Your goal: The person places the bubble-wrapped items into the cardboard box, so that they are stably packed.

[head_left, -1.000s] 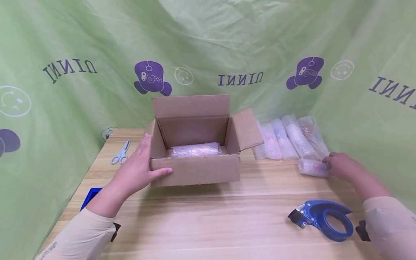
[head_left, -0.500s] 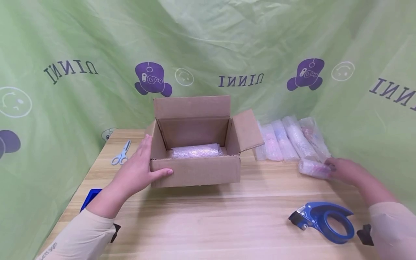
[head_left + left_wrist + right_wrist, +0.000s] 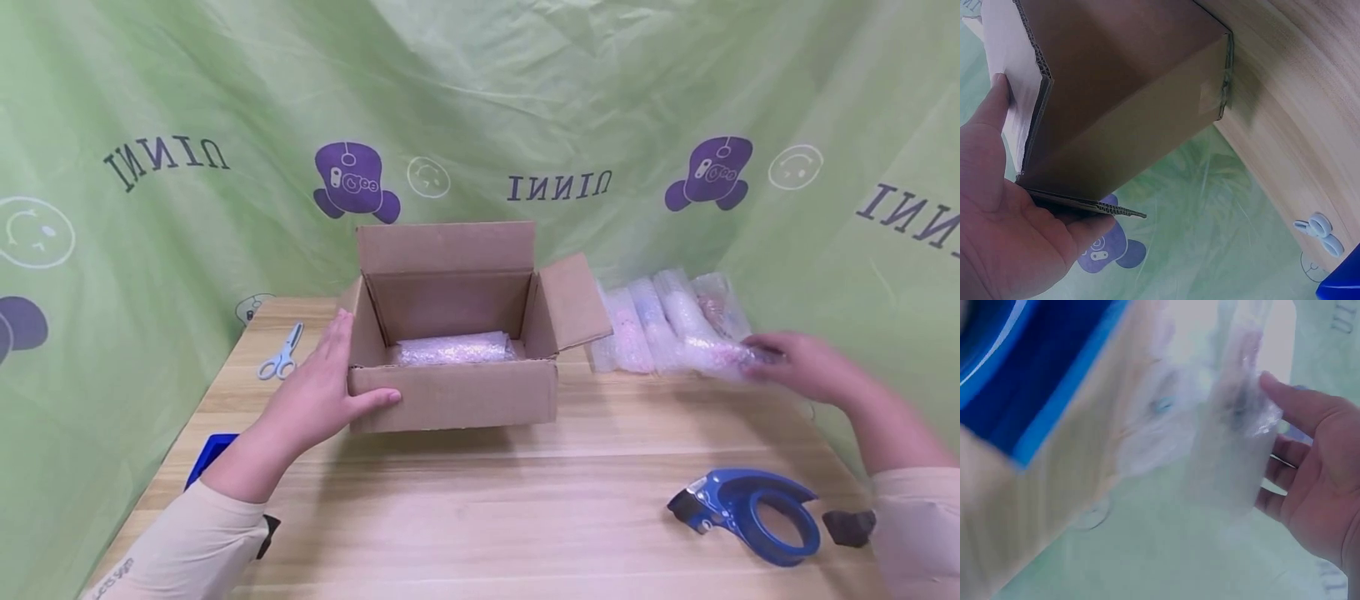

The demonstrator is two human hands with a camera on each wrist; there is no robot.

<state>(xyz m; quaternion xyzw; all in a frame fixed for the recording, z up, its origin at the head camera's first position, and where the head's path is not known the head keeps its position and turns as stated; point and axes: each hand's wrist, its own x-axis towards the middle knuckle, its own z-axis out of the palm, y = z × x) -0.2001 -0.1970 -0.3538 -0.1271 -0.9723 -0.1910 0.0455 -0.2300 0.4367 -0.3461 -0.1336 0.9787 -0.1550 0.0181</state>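
My left hand (image 3: 313, 377) grips the near left corner of an open cardboard box (image 3: 453, 400), thumb over the front flap and fingers on the left side flap. Inside the box lies a bubble-wrapped roll (image 3: 453, 348). At the right my right hand (image 3: 806, 365) pinches one end of another bubble-wrapped roll (image 3: 716, 357), raised in front of the row. In the right wrist view, the thumb presses this clear-wrapped roll (image 3: 1235, 419), with the fingers behind it. Several more wrapped pieces (image 3: 633, 337) lie side by side right of the box.
A blue tape dispenser (image 3: 750, 512) lies at the front right of the wooden table (image 3: 525, 525). Light blue scissors (image 3: 282, 354) lie left of the box. A blue object (image 3: 210, 454) is partly hidden by the left forearm. A green printed cloth (image 3: 480, 108) hangs around the table.
My right hand has lifted the wrapped roll from the table, up toward the row of wrapped pieces. My left hand has stayed on the box.
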